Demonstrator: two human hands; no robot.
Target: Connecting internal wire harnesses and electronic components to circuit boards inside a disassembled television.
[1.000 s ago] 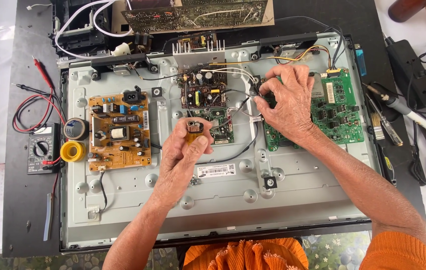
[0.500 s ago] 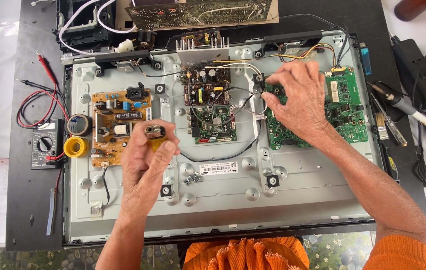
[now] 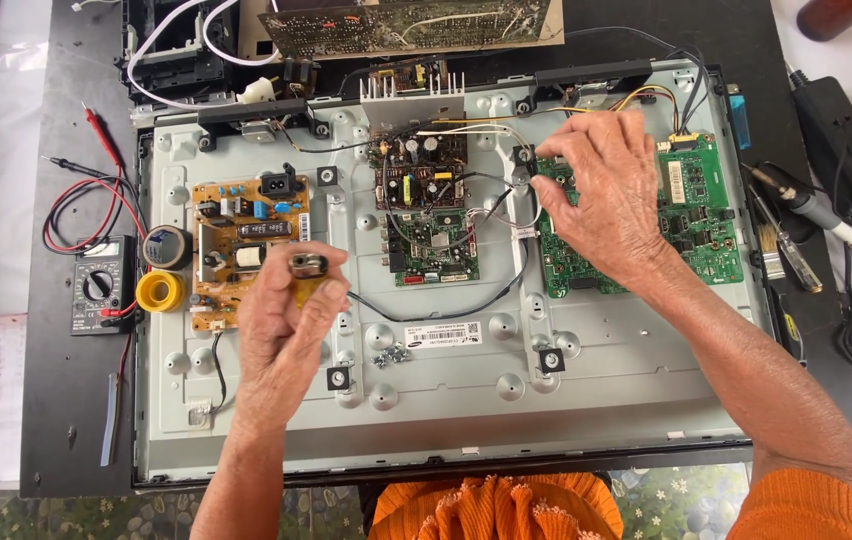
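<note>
The small yellowish tool with a dark cap (image 3: 307,270) sits pinched in the left hand (image 3: 286,320), fingers closed round it, raised over the tan power board (image 3: 236,240), probably to keep it handy. The right hand (image 3: 601,195) rests on the green main board (image 3: 691,215), fingertips together at a black connector (image 3: 523,157), likely steadying it. Loose screws (image 3: 391,355) lie on the metal chassis (image 3: 646,370); the multimeter (image 3: 101,285) is parked off to the left.

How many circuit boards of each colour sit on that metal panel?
Orange-tan board: 1
Dark board with capacitors: 1
Small green board: 1
Large green board, under the right hand: 1
Total: 4
</note>
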